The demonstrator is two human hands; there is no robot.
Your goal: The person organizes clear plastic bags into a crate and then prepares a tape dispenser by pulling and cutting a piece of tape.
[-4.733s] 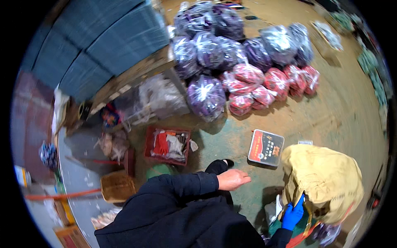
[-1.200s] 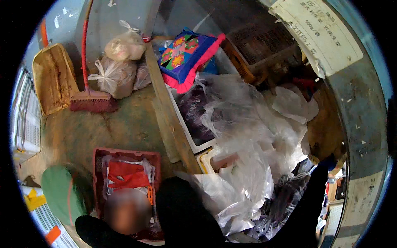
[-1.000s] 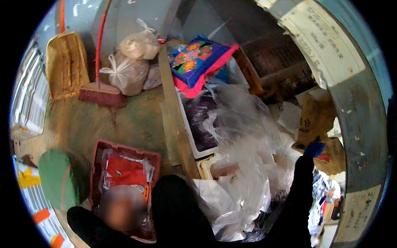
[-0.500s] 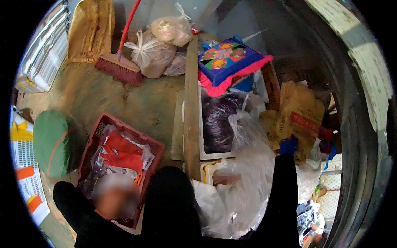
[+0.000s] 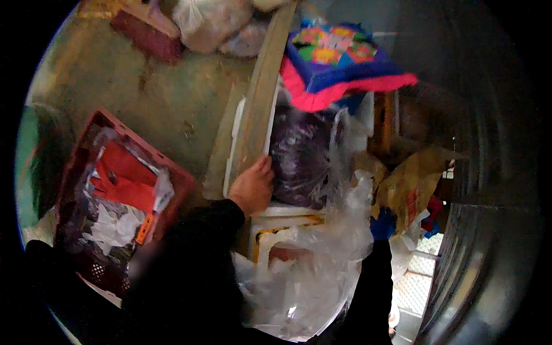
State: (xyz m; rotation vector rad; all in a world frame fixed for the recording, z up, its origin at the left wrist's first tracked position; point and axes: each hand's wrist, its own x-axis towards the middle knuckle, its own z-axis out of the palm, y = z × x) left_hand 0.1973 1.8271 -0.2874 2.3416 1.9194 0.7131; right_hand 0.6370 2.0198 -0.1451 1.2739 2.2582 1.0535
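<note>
My bare left hand [image 5: 252, 185] is at the right edge of a long wooden plank [image 5: 260, 109], its fingers curled in over the edge next to a white foam box. In that box lies a dark purple plastic bag [image 5: 302, 155]. My right hand [image 5: 382, 223], in a blue glove, is closed at the lower left edge of a brown paper bag [image 5: 411, 184]; its fingertips are blurred. The paper bag is creased and tilted. Crumpled clear plastic sheeting [image 5: 322, 270] spreads between my arms, partly covering a second white foam box [image 5: 282, 238] with a yellow rim.
A dark red crate [image 5: 178, 190] at the left holds red gloves [image 5: 123, 178], white gloves and an orange-handled tool. A blue and pink patterned cushion [image 5: 339, 57] lies at the far end. A broom head [image 5: 146, 34] and tied plastic bags [image 5: 210, 26] are on the floor.
My left hand has come into view and reached the plank. The paper bag has shifted and folded under my right hand. The view has moved forward and turned.
</note>
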